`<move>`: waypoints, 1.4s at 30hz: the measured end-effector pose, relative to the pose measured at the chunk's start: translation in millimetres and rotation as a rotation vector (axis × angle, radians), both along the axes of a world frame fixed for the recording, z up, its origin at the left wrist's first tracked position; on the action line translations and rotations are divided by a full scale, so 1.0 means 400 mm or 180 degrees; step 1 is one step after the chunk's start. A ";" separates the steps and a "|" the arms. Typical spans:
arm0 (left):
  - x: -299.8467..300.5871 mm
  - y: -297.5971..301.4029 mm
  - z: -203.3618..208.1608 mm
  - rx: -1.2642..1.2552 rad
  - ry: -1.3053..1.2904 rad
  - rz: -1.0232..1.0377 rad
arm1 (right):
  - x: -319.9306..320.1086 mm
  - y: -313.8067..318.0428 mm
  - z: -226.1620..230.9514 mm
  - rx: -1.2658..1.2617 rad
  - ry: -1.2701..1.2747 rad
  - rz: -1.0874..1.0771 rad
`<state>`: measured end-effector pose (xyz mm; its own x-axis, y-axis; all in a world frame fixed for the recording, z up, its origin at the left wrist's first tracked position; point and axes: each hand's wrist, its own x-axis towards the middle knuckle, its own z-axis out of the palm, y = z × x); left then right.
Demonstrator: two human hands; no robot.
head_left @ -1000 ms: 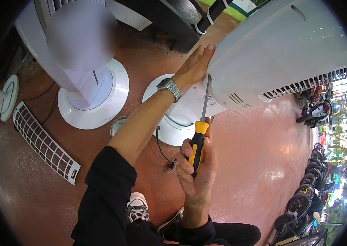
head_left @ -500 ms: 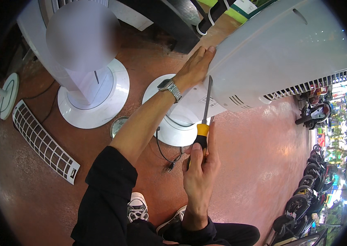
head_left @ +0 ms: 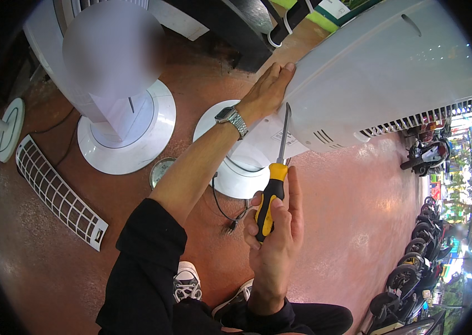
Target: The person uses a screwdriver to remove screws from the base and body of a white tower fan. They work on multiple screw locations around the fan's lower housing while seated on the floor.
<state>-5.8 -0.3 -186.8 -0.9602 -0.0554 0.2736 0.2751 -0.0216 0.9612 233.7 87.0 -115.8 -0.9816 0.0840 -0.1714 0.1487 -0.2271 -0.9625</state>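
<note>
A large white appliance housing with slotted vents leans in from the upper right, above a round white base. My left hand, a watch on its wrist, lies against the housing's left edge with its fingers stretched out. Lower down, my right hand grips a yellow and black screwdriver by the handle, the forefinger straight beside it. The shaft points up, and its tip meets the housing just below my left hand. Whatever the tip sits in is too small to make out.
A second white unit on a round base stands at left. A curved white grille lies on the reddish floor. A small round metal dish and a power plug are near my left forearm. Motorbikes line the right.
My right hand has shifted its grip on the screwdriver: more of the handle shows now, and it has turned. My left hand stays against the housing.
</note>
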 end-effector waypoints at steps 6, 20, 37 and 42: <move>0.007 0.000 0.007 -0.0036 0.0035 0.0038 | -0.008 0.013 -0.013 0.0405 0.0110 0.0082; 0.000 0.002 0.004 -0.0033 0.0084 0.0016 | -0.053 0.088 -0.038 -0.3324 -0.1135 0.0732; 0.012 -0.003 0.011 -0.0133 -0.0210 -0.0072 | -0.038 0.063 -0.051 -0.2881 -0.1021 0.0355; 0.005 0.000 0.002 -0.0122 0.0110 0.0034 | -0.053 0.055 -0.017 -0.3178 -0.1022 0.0734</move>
